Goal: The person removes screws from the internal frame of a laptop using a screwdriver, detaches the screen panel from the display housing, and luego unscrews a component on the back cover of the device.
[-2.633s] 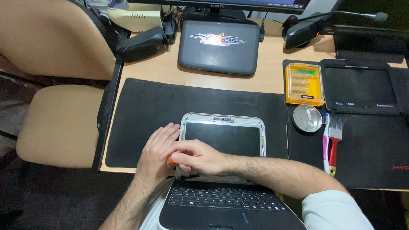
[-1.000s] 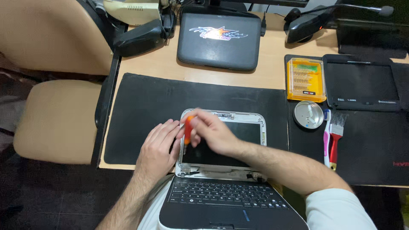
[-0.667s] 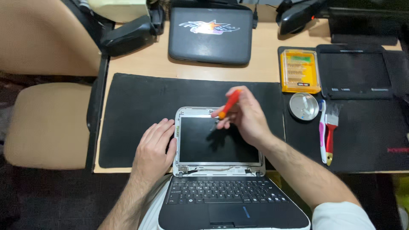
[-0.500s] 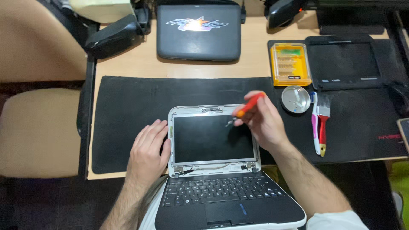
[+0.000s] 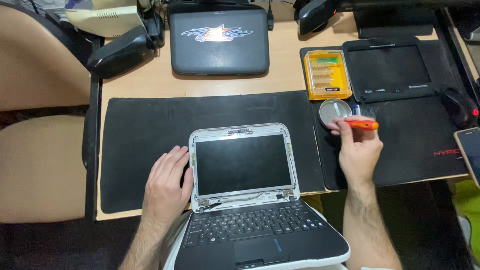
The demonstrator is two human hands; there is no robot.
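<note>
The small white laptop (image 5: 245,200) lies opened flat at the desk's near edge, at 6 o'clock in the head view. Its screen half rests on the black mat (image 5: 150,130); its keyboard half overhangs toward the person. The screen bezel is off, exposing the metal frame, the hinges and a cable along the lower edge of the panel.

The left hand (image 5: 165,185) lies flat on the mat, fingers extended and together, touching the left edge of the screen frame at its 9 o'clock side. It clasps nothing.

The right hand (image 5: 357,150) is raised at 3 o'clock from the screen, well clear of the laptop. Its fingertips are pinched on an orange-handled screwdriver (image 5: 362,125), held roughly level. The hand sits just beside a round metal tin (image 5: 334,109), at that tin's 4 o'clock.

At 12 o'clock from the tin stands a yellow bit case (image 5: 327,75). A black screen bezel (image 5: 389,67) lies to its right. A closed dark laptop (image 5: 218,40) rests at the far edge of the desk.
</note>
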